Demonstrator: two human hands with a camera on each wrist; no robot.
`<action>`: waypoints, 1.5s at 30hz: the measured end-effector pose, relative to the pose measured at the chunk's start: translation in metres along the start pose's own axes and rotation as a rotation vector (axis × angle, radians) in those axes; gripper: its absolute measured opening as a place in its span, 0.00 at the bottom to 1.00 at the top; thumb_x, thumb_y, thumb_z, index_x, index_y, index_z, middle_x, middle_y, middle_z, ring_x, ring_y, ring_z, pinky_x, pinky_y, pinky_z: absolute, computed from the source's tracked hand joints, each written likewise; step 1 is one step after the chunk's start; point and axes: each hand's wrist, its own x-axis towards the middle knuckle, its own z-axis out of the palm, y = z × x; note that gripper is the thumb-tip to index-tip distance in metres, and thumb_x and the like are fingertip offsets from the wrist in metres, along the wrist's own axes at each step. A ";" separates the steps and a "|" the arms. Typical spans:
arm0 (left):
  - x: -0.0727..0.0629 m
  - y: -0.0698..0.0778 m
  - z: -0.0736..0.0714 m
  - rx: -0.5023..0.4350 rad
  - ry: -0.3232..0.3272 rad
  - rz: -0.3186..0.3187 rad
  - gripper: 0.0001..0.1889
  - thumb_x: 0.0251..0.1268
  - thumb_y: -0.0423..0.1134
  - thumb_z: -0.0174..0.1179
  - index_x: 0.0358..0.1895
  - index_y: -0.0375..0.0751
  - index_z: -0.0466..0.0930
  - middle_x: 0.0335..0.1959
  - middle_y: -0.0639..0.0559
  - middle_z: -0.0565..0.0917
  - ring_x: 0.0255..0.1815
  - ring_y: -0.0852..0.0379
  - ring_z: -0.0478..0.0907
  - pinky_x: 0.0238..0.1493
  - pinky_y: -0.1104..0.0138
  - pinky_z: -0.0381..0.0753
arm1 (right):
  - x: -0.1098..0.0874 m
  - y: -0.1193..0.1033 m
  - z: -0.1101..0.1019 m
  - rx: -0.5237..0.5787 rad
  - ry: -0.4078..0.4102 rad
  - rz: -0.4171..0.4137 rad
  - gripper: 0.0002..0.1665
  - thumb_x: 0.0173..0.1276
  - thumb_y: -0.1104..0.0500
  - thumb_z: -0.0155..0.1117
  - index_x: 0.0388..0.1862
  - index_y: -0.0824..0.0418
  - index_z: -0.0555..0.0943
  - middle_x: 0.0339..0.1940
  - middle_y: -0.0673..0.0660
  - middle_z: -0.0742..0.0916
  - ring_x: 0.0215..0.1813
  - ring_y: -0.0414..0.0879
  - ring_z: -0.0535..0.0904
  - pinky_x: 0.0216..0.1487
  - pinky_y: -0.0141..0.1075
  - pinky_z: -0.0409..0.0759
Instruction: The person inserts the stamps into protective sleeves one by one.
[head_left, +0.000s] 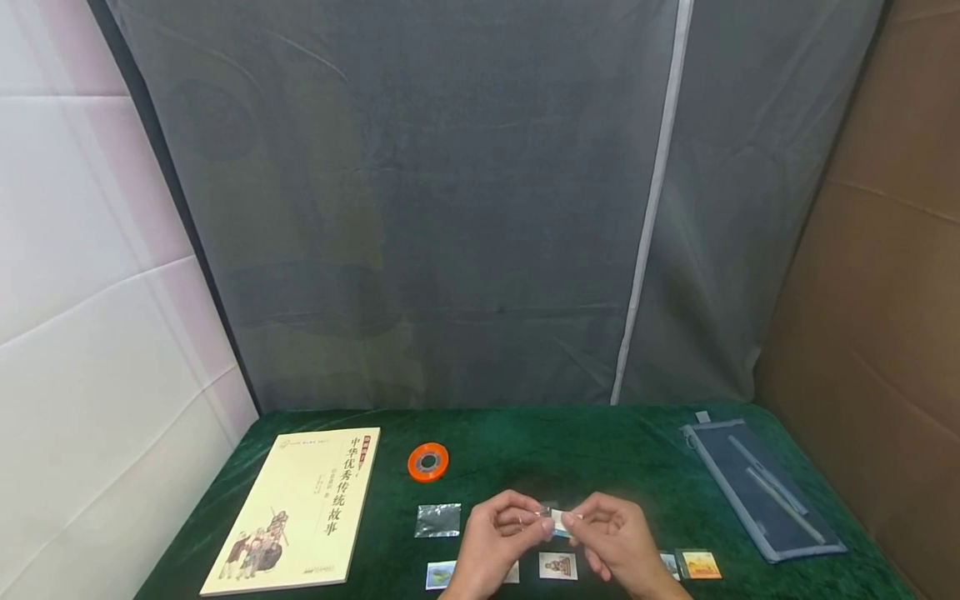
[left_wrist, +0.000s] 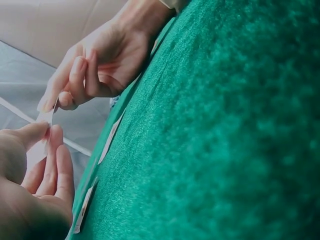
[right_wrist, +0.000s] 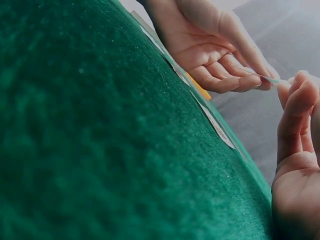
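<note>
In the head view my left hand [head_left: 501,537] pinches a small clear plastic sleeve between thumb and forefinger. My right hand [head_left: 617,537] faces it and pinches a small stamp [head_left: 558,523] that overlaps the sleeve in this view. Seen from the left wrist, the sleeve [left_wrist: 37,152] stands upright, and both hands' fingertips nearly meet along it. The right wrist view shows the pieces edge-on as a thin line. Under the hands lies a stamp with a brown figure [head_left: 558,566]. Whether the stamp is inside the sleeve, I cannot tell.
On the green cloth, a clear sleeve [head_left: 438,520] lies left of the hands, below an orange tape roll [head_left: 428,462]. A blue-green stamp [head_left: 440,575] and an orange one [head_left: 702,565] flank the hands. A book [head_left: 296,508] lies left, a zip pouch [head_left: 765,492] right.
</note>
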 end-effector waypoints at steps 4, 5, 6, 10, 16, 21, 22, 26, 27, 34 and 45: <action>0.000 0.000 0.000 -0.020 -0.017 -0.012 0.16 0.65 0.40 0.78 0.48 0.35 0.87 0.37 0.43 0.94 0.38 0.56 0.93 0.43 0.70 0.89 | 0.000 0.001 -0.001 0.006 -0.010 0.005 0.11 0.78 0.64 0.68 0.43 0.75 0.82 0.27 0.52 0.90 0.14 0.33 0.74 0.13 0.27 0.73; 0.000 0.001 0.000 -0.024 -0.020 -0.014 0.16 0.65 0.40 0.78 0.49 0.35 0.87 0.38 0.42 0.94 0.38 0.56 0.93 0.43 0.70 0.89 | 0.000 0.001 -0.002 0.006 -0.014 0.003 0.11 0.79 0.64 0.68 0.43 0.75 0.82 0.27 0.52 0.90 0.14 0.33 0.74 0.13 0.27 0.73; 0.000 0.001 0.000 -0.027 -0.022 -0.015 0.16 0.65 0.40 0.79 0.49 0.35 0.87 0.38 0.42 0.94 0.38 0.55 0.93 0.43 0.70 0.89 | 0.000 0.001 -0.002 0.007 -0.020 -0.003 0.10 0.79 0.65 0.68 0.43 0.75 0.82 0.27 0.52 0.90 0.14 0.33 0.74 0.12 0.27 0.73; 0.000 0.001 0.000 -0.024 -0.023 -0.019 0.16 0.65 0.40 0.79 0.48 0.35 0.87 0.38 0.42 0.94 0.38 0.55 0.93 0.43 0.70 0.90 | 0.000 0.001 -0.002 0.009 -0.035 -0.005 0.10 0.79 0.65 0.67 0.43 0.75 0.83 0.28 0.52 0.90 0.14 0.33 0.74 0.13 0.27 0.73; 0.001 0.002 0.000 -0.007 -0.025 -0.036 0.18 0.65 0.43 0.79 0.50 0.36 0.87 0.41 0.46 0.95 0.42 0.56 0.93 0.45 0.71 0.89 | 0.001 0.001 0.000 0.010 -0.059 0.029 0.10 0.79 0.64 0.68 0.44 0.74 0.83 0.28 0.52 0.90 0.15 0.33 0.75 0.14 0.26 0.73; 0.003 0.001 -0.001 0.029 0.021 -0.017 0.17 0.64 0.44 0.79 0.49 0.38 0.87 0.41 0.47 0.95 0.43 0.58 0.93 0.46 0.71 0.89 | 0.001 0.000 0.000 -0.004 -0.017 0.025 0.09 0.80 0.62 0.67 0.48 0.70 0.85 0.28 0.55 0.91 0.14 0.33 0.75 0.12 0.29 0.74; 0.003 0.001 -0.001 0.038 0.039 -0.009 0.17 0.64 0.44 0.79 0.48 0.39 0.87 0.40 0.47 0.95 0.43 0.58 0.93 0.46 0.71 0.89 | 0.001 0.001 0.000 -0.004 -0.012 0.017 0.09 0.81 0.63 0.66 0.49 0.70 0.84 0.28 0.55 0.91 0.14 0.34 0.75 0.12 0.30 0.74; 0.003 0.001 -0.003 0.040 0.084 0.001 0.17 0.63 0.44 0.80 0.47 0.39 0.87 0.39 0.47 0.95 0.41 0.58 0.93 0.44 0.71 0.88 | 0.002 0.003 -0.001 0.015 -0.020 -0.022 0.09 0.81 0.66 0.63 0.49 0.73 0.82 0.30 0.57 0.92 0.15 0.34 0.76 0.12 0.31 0.75; 0.003 0.001 -0.002 0.040 0.084 0.001 0.17 0.63 0.44 0.80 0.46 0.38 0.87 0.38 0.46 0.95 0.41 0.58 0.93 0.44 0.71 0.88 | 0.002 0.004 -0.001 0.013 -0.027 -0.029 0.08 0.81 0.66 0.63 0.48 0.74 0.81 0.31 0.57 0.92 0.15 0.34 0.77 0.12 0.32 0.75; 0.000 0.002 0.001 0.028 0.056 -0.036 0.17 0.63 0.45 0.80 0.47 0.39 0.88 0.38 0.46 0.96 0.42 0.57 0.93 0.43 0.69 0.87 | 0.002 0.007 -0.003 -0.013 -0.054 -0.014 0.06 0.82 0.65 0.63 0.47 0.70 0.83 0.33 0.58 0.93 0.17 0.35 0.79 0.14 0.33 0.78; 0.001 -0.002 0.001 -0.054 -0.022 0.027 0.15 0.76 0.41 0.70 0.52 0.31 0.86 0.43 0.38 0.94 0.43 0.47 0.94 0.46 0.67 0.91 | 0.003 0.003 -0.002 0.006 -0.039 -0.056 0.08 0.81 0.67 0.63 0.46 0.75 0.82 0.31 0.58 0.92 0.16 0.34 0.78 0.12 0.34 0.76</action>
